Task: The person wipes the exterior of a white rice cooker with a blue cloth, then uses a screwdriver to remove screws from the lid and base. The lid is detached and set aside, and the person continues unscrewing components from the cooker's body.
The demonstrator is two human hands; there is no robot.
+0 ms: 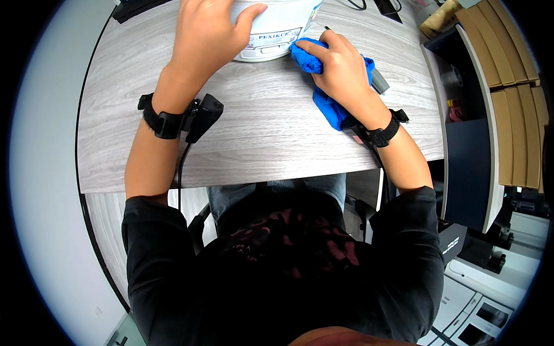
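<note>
While the left hand (210, 32) is resting against the white tub (274, 20), its thumb is stretching wide over the tub's side; the other fingers are running out of view, so how far they are curling I cannot tell. The right hand (344, 64) is closing its fingers over a bunched blue cloth (330, 108), and the leading wad is sitting at the tub's lower edge, just left of those fingertips. The tub itself is standing on the tabletop (259, 127), under the left thumb and beyond the right fingers. If rubbing is the step in hand, doing it well is probably calling for 2 hands working against each other: the left bracing the tub, the right pressing evenly through a flat fold rather than a tight lump. The loose tail is trailing below the right fingers, near the wrist device (359, 131), so gathering it into the palm would likely help. A grey object (380, 82) is lying behind that hand, partly hidden, and wide strokes could be knocking it.
</note>
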